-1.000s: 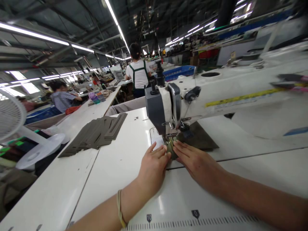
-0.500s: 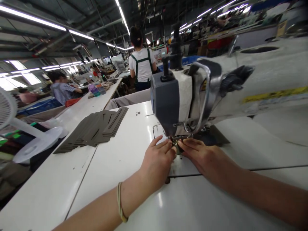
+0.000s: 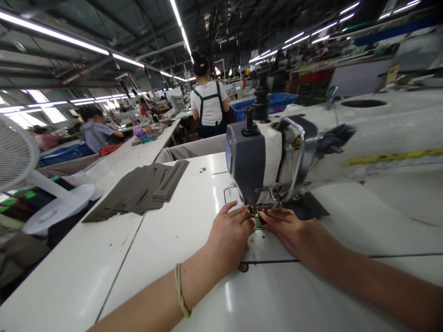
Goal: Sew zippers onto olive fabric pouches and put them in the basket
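A sewing machine (image 3: pixel 246 159) stands in front of me, its needle area low between my hands. My left hand (image 3: pixel 230 235) lies at the left of the presser foot, its fingers pressed together and the thumb hidden. From the right, my right hand (image 3: pixel 294 228) reaches to the same spot, fingers bunched and fingertips close to the needle. Both sets of fingertips press on a dark fabric piece, mostly covered by the hands and the machine head. Dark grey material (image 3: pixel 316 205) shows behind the machine head; whether it is the same piece I cannot tell.
A fanned stack of dark grey fabric pieces (image 3: pixel 138 191) lies on the white table (image 3: pixel 166 258) at left. Beyond the table's left edge is a white fan (image 3: pixel 65 207). A person (image 3: pixel 209 103) stands ahead near a blue crate (image 3: pixel 282 101); another person (image 3: pixel 95 131) sits further left.
The whole view has shifted a little, so the machine and stack appear slightly lower and further right. Both hands stay at the needle, with no clear change in their grip.
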{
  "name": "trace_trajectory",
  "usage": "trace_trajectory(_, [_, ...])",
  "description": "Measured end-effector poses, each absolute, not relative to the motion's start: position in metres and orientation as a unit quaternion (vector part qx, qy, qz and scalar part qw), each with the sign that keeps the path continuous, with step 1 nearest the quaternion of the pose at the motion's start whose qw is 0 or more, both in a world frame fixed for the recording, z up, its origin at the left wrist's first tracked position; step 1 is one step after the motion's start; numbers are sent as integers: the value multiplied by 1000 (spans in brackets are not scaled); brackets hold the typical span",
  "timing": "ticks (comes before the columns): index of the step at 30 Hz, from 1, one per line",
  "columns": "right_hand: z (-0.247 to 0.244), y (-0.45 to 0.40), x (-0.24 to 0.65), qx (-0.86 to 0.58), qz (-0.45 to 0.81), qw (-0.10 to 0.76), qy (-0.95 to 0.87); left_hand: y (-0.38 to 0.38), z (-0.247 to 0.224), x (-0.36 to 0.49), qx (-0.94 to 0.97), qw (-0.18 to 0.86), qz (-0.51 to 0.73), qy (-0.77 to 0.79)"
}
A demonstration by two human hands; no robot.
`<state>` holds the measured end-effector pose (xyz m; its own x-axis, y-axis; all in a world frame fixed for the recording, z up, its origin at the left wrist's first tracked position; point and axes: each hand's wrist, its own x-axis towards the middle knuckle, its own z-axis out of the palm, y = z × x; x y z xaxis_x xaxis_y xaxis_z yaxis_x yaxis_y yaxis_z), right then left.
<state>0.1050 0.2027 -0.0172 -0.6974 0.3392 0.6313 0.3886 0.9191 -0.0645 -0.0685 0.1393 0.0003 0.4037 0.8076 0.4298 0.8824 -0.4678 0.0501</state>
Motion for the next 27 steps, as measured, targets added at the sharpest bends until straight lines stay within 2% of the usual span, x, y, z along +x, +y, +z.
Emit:
trace_trajectory(15, [-31,211,103,-217,-37,315,-923,143,-9,-69,-811,92,-225,-532])
trace_trajectory(23, [-5,203,140,-277,-190,273,-902,113,10,-53,-812,73,-253,-521])
trace_trajectory(25, [-13,176,151,-246,-166,310,-903,99,12,-37,-845,68,-255,-466])
trace_trajectory(27, [-25,144,164,-212,-44,315,-924,90,9,-25,-885,67,-212,-410])
